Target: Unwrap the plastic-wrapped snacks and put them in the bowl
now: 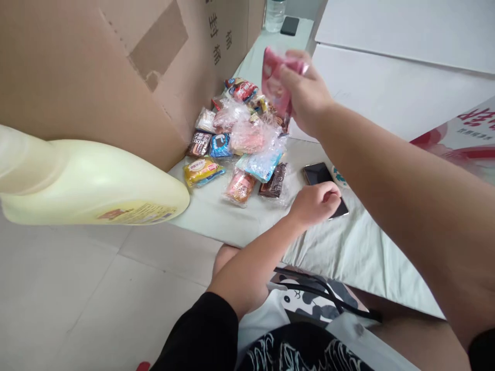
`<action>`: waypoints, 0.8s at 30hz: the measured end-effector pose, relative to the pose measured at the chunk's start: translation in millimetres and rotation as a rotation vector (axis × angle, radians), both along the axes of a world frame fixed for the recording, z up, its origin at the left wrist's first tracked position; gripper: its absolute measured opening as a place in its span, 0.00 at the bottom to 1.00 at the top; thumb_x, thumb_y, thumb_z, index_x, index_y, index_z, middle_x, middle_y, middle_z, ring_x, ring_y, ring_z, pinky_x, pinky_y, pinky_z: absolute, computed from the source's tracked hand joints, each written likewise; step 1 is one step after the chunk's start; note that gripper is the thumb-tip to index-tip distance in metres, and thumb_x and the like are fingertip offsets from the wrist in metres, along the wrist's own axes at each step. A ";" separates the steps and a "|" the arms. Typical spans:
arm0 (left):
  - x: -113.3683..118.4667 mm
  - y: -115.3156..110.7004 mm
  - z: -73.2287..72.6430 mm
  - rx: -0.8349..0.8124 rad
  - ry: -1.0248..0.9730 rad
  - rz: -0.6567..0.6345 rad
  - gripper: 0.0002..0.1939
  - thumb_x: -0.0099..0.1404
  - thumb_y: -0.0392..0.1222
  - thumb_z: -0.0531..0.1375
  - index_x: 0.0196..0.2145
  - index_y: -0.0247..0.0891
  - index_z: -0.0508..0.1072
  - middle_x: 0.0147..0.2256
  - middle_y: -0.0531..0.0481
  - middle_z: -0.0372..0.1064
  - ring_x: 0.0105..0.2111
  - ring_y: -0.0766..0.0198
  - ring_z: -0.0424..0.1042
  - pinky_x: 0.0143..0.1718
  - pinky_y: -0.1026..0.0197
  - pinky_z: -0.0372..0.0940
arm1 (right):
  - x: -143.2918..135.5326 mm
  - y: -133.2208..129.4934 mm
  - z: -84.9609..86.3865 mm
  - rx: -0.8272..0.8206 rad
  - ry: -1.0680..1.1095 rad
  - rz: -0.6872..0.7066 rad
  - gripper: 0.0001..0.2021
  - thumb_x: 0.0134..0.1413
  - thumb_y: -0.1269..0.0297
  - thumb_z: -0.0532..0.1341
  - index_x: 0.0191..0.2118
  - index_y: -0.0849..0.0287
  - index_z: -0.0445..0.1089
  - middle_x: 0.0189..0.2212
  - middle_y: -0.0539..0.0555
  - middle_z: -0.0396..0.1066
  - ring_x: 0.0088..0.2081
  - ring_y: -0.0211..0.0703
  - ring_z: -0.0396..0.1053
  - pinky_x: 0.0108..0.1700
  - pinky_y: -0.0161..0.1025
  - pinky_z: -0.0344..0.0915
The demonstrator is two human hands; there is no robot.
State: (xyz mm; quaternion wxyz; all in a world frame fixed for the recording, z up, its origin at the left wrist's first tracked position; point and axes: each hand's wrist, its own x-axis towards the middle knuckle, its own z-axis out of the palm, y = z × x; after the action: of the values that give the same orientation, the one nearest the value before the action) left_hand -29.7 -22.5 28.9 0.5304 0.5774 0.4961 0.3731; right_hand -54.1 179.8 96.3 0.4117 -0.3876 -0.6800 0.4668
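Note:
Raised over the far side of the snack pile, my right hand [307, 93] is closed on a pink snack packet [275, 82], which is slightly blurred. My left hand [317, 203] is curled into a fist above a dark phone [317, 173], covering part of it; nothing shows in its fingers. Between the hands and the cardboard box lie several wrapped snacks. Among them are a pink one in clear wrap [249, 138], a yellow packet [203, 171], a blue packet [220, 145], a dark brown packet [274, 180] and a red packet [244, 91].
A large cardboard box [154, 56] stands at the left, with a pale yellow bottle [116, 180] before it. White boxes [371, 93] line the right. A clear bottle [275, 18] and a dark phone-like object [290, 26] sit at the far end of the pale cloth [247, 224].

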 end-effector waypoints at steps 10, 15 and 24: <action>-4.6 -2.8 10.3 -0.358 -0.965 -0.243 0.37 0.53 0.60 0.71 0.58 0.48 0.69 0.56 0.43 0.72 0.53 0.50 0.74 0.49 0.52 0.71 | 179.4 -229.5 -31.1 0.730 -0.695 -0.271 0.28 0.56 0.66 0.64 0.63 0.47 0.63 0.62 0.62 0.54 0.67 0.68 0.56 0.63 0.66 0.63; 19.7 -10.1 -5.5 -0.331 -0.672 -0.297 0.45 0.45 0.41 0.77 0.60 0.43 0.68 0.59 0.40 0.69 0.60 0.43 0.68 0.60 0.44 0.65 | 231.2 -277.8 -49.2 0.529 -0.545 -0.212 0.25 0.59 0.60 0.63 0.62 0.49 0.63 0.62 0.62 0.57 0.68 0.64 0.57 0.63 0.64 0.64; 35.6 -4.8 -28.3 -0.243 -0.414 -0.257 0.50 0.48 0.42 0.72 0.65 0.52 0.57 0.53 0.46 0.69 0.50 0.54 0.73 0.48 0.51 0.72 | 380.0 -287.5 -98.1 0.069 -1.016 -0.802 0.25 0.58 0.57 0.57 0.60 0.60 0.67 0.58 0.70 0.68 0.60 0.69 0.67 0.59 0.67 0.64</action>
State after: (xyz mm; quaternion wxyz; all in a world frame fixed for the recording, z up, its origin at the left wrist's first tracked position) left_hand 5.9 -27.3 0.6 0.7290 0.4790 0.3410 0.3506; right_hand 326.0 -107.7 -1.8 0.1932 -0.7707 -0.6070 0.0132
